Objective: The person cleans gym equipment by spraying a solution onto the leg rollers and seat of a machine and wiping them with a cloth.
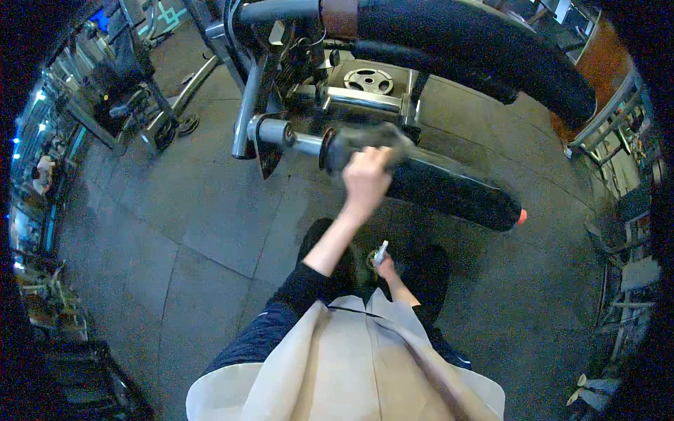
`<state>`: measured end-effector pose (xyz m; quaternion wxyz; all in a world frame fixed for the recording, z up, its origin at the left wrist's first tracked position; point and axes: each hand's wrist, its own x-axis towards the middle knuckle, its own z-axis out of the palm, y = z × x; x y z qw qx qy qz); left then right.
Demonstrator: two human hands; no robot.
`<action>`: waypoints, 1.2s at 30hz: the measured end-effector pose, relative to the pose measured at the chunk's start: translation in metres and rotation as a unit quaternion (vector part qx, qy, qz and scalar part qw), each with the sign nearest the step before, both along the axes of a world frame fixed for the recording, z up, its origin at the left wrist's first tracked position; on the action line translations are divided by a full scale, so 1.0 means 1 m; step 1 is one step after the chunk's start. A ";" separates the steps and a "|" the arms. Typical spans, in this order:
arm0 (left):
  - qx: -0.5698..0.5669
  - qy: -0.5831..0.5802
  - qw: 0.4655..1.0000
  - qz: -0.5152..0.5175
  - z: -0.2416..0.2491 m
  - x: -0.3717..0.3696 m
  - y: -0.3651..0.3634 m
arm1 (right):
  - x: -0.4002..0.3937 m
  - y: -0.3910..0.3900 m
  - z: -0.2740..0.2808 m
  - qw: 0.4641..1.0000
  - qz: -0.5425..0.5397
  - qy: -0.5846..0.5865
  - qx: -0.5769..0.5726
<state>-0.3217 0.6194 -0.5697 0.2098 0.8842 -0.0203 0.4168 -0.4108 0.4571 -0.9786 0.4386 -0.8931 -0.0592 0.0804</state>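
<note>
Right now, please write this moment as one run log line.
left hand: pressing grey cloth on black roller pad | right hand: holding small white bottle

A soft grey cloth (368, 144) is lying against the matt black roller pad (449, 189); its bare metal axle (295, 140) is gleaming, smooth.

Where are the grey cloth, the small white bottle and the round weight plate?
grey cloth (368, 138), head view, on its bunched middle over the roller.
small white bottle (380, 252), head view, on its body.
round weight plate (368, 81), head view, on its flat face.
</note>
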 end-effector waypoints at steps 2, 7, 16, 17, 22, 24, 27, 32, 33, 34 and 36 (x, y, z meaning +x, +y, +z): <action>-0.020 -0.001 0.999 -0.049 0.002 0.000 -0.046 | 0.008 0.001 -0.059 0.990 -0.017 0.005 0.136; -0.006 -0.019 0.992 -0.123 -0.002 0.010 -0.096 | 0.022 0.008 -0.128 0.983 -0.019 -0.023 0.181; 0.087 -0.083 0.992 -0.044 0.001 -0.001 0.018 | -0.003 0.000 0.024 0.985 0.035 0.122 0.114; 0.070 -0.073 0.995 -0.020 -0.003 0.000 0.042 | -0.002 -0.001 0.021 0.989 0.034 0.114 0.087; -0.009 -0.024 0.997 0.066 0.002 -0.011 0.103 | -0.001 -0.002 0.000 0.991 0.028 0.118 0.065; -0.049 -0.042 0.994 0.093 -0.006 -0.004 0.099 | -0.005 -0.004 0.023 0.991 0.023 0.122 0.050; -0.093 -0.056 0.988 0.114 -0.001 -0.002 0.056 | -0.009 0.001 0.084 0.985 0.021 0.154 0.070; 0.023 -0.027 0.998 -0.050 0.001 0.006 -0.051 | 0.002 -0.011 -0.022 0.999 0.043 0.014 -0.004; 0.005 -0.028 0.996 -0.083 0.000 0.004 -0.071 | 0.000 -0.007 0.001 0.998 0.034 0.041 0.040; 0.001 -0.023 0.994 -0.111 -0.001 0.004 -0.085 | -0.006 -0.004 0.030 0.994 0.024 0.069 0.083; -0.004 -0.049 0.991 -0.122 -0.002 0.007 -0.097 | -0.013 0.002 0.071 0.983 0.018 0.094 0.157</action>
